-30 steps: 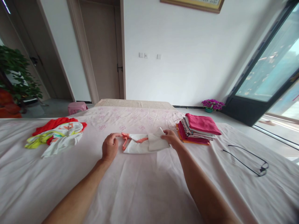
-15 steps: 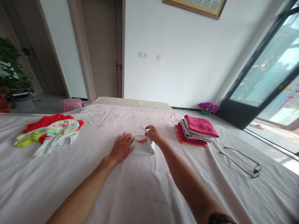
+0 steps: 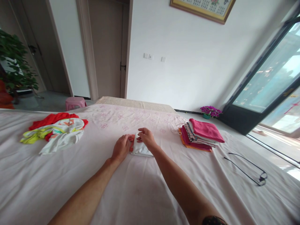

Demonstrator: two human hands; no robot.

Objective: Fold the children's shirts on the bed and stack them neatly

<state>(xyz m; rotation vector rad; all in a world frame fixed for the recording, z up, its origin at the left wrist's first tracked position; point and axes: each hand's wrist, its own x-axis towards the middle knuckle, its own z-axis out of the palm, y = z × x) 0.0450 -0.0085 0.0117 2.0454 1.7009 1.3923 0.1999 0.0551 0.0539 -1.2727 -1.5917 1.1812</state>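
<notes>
A white garment (image 3: 142,150) with an orange-red part lies folded into a small bundle on the sheet in front of me. At its left edge my left hand (image 3: 120,148) is closed, its fingertips pinching the orange-red cloth. My right hand (image 3: 146,138) is over the top of the bundle, with its fingers apart and slightly bent. It partly covers the garment, and whether its fingertips touch the cloth is hard to see.
A loose heap of red, white and yellow clothes (image 3: 62,126) lies on the left. On the right are a stack of folded clothes (image 3: 203,132) and eyeglasses (image 3: 262,178). The pale sheet (image 3: 138,193) covers the surface. A pink stool (image 3: 75,103) stands beyond the far left edge.
The garment's right side has been folded over to the left, making the bundle narrower. My right hand has let go of the raised edge. My left hand has gone from lying flat to pinching.
</notes>
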